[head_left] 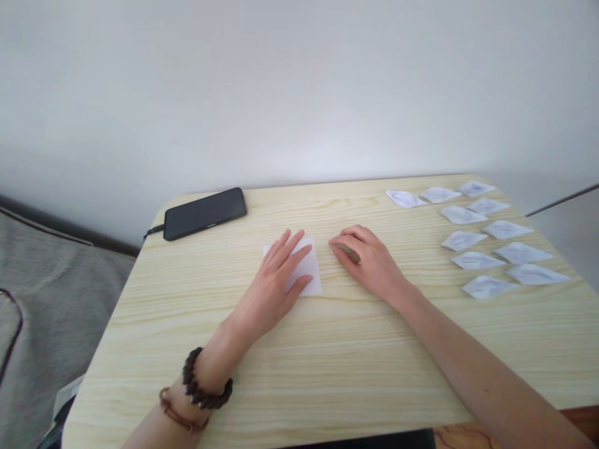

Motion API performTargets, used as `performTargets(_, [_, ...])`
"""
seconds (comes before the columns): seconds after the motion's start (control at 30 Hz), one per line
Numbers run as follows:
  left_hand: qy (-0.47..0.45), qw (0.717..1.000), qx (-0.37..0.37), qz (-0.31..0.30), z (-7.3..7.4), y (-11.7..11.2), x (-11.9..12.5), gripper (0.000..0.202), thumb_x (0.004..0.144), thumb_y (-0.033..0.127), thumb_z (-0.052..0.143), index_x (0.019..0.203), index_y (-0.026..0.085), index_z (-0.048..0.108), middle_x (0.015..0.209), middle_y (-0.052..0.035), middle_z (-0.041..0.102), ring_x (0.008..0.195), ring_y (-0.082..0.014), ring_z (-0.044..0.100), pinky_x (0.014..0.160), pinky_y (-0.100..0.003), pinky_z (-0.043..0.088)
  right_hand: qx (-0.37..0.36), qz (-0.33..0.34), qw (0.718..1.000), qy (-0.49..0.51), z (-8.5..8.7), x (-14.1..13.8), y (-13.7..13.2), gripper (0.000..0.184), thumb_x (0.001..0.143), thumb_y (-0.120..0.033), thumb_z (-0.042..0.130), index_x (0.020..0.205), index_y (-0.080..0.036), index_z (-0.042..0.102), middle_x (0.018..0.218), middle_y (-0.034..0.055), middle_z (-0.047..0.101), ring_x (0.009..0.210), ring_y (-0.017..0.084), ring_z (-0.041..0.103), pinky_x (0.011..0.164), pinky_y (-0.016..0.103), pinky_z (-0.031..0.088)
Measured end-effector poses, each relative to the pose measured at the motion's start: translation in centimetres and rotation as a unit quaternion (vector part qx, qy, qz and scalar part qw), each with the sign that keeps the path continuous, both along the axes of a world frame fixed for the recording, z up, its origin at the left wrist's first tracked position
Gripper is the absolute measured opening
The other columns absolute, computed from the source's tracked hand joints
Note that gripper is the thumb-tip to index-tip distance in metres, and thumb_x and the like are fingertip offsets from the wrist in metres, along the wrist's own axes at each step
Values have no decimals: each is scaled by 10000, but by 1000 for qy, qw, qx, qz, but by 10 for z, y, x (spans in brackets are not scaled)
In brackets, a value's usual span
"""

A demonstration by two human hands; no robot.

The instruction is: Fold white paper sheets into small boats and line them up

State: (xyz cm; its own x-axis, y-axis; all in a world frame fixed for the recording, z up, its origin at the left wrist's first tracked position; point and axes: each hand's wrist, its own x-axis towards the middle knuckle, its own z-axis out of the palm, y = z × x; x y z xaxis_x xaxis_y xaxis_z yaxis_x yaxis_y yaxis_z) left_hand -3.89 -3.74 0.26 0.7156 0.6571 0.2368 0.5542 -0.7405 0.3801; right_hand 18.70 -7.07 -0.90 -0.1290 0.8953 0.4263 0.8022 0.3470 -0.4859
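Observation:
A small square sheet of white paper (309, 268) lies on the table, partly covered by my left hand (283, 271). That hand rests flat with its fingers spread and points toward the far edge. Just right of the paper, my right hand (367, 259) is curled, thumb and fingertips brought together near the tabletop. A shaded gap shows inside its curve. Whether anything is pinched at the tips, I cannot make out. Several folded white paper pieces (489, 287), pointed at both ends, are laid out in rows on the right side.
A black phone (206, 213) with a cable (154, 231) plugged in lies at the back left of the light wooden table (290, 368). The white wall (299, 93) stands behind. A dark object (365, 441) shows at the near edge, and grey fabric (56, 312) at the left.

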Motion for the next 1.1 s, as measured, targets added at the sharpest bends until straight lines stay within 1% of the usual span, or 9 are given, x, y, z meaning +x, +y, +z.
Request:
performTargets(0.17, [63,997,23,46,-4,17,3,632,901,472,562,1404,119,414,1506,-178,402,1427,-334,309,1158,-575,257,-9,-10,1000,-12,-1,1,0,202,933,-239,529,1086,-199,654,1072,112,624,1023,257,579,924,453,496])
performTargets(0.3, [-29,999,14,44,-7,28,17,360,902,363,598,1195,156,613,1315,-133,589,1279,-297,482,1087,-494,389,-20,-16,999,-26,0,-2,-1,298,947,-318,516,1186,-172,618,1155,136,605,1072,282,546,961,479,476])
performTargets(0.43, [-119,992,-45,22,-3,30,32,250,858,244,666,1103,194,650,1169,-90,639,1136,-239,556,1004,-441,470,-30,-7,999,-10,3,-5,0,325,938,-377,527,1169,-165,612,1188,137,609,1086,282,548,971,467,465])
performTargets(0.53, [-128,990,-60,8,-1,27,34,290,818,261,719,1100,256,651,1276,-78,570,1216,-255,504,1037,-473,443,-41,-8,997,61,6,-5,2,225,917,-361,571,1039,-182,631,1029,92,678,962,230,615,878,390,500])
performTargets(0.7, [-177,977,-102,59,-4,27,30,649,768,328,767,1335,229,467,1388,-141,485,1276,-277,484,1035,-473,457,-90,-47,974,200,7,2,1,149,881,-351,626,867,-204,609,688,-13,654,588,125,598,567,240,468])
performTargets(0.83, [-274,921,-254,106,-5,34,25,617,817,374,697,1346,188,441,1286,-157,612,1085,-241,650,871,-390,570,-101,-14,942,319,3,7,-2,145,864,-348,643,901,-219,588,685,-21,656,597,130,640,530,223,490])
performTargets(0.9, [-314,875,-355,97,-3,37,22,715,756,367,753,1357,163,426,1261,-164,646,1025,-235,686,824,-353,595,-107,4,924,368,3,8,-3,137,875,-333,628,948,-229,574,748,-11,687,634,136,679,531,215,515])
performTargets(0.97, [-318,842,-422,109,1,36,21,868,693,352,809,1411,134,373,1084,-138,736,886,-220,728,776,-331,611,-123,14,913,388,3,7,-3,181,899,-330,594,1054,-245,561,802,-4,707,653,136,694,514,204,521])
performTargets(1.1, [-367,799,-460,122,9,25,27,1137,635,279,863,1525,221,157,1287,-145,639,1004,-233,709,798,-284,611,-183,0,887,423,7,8,-4,599,873,-368,639,1398,-255,371,860,26,735,711,169,711,592,246,575])
